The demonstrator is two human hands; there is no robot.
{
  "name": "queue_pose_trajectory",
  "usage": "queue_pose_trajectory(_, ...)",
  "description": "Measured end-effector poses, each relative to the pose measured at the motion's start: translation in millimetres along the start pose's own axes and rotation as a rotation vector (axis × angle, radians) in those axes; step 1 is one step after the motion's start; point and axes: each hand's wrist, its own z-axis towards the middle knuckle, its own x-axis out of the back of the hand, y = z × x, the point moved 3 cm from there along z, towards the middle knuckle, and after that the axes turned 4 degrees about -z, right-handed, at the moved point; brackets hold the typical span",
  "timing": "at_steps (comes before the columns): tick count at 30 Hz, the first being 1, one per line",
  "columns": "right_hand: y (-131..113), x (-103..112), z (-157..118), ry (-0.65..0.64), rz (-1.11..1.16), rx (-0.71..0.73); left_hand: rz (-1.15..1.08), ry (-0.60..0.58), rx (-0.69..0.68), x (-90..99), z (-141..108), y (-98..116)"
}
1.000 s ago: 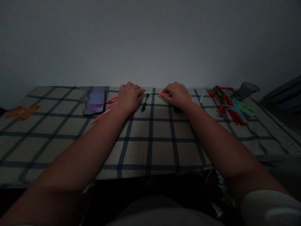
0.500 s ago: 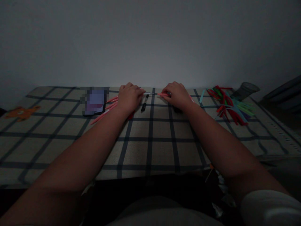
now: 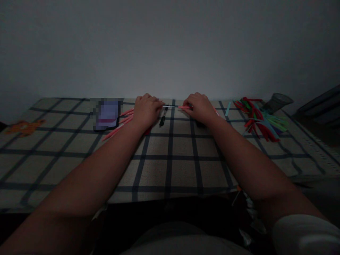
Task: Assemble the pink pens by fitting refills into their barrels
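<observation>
Just left of the table's middle, my left hand (image 3: 147, 110) is closed, its fingertips pinching one end of a thin rod (image 3: 170, 106), pale at this end and dark toward the right. My right hand (image 3: 198, 108) is also closed and grips a pink fuzzy strip (image 3: 183, 107), which looks like a pipe cleaner and meets the rod's dark end. More of this pink strip shows behind the right wrist. Several pink strips (image 3: 114, 132) lie beside and partly under my left hand. A black-and-clear pen (image 3: 162, 120) lies on the cloth between the hands.
A phone or tablet (image 3: 106, 115), partly blurred, lies at left, with an orange figure (image 3: 25, 127) farther out. At right are a pile of coloured strips (image 3: 259, 118), a clear cup (image 3: 277, 102) and a light-blue strip (image 3: 228, 108). A checked cloth (image 3: 156, 170) covers the table.
Both hands keep their grips and stay almost in place. The thin rod between them looks slightly turned, with its pale part showing more plainly.
</observation>
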Motion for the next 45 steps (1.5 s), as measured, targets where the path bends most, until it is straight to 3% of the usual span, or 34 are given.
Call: queue_pose_trajectory(45,-10,-2,1,-0.027,-0.002,0.027,0.058,-0.093,-0.02,1.7,-2,11)
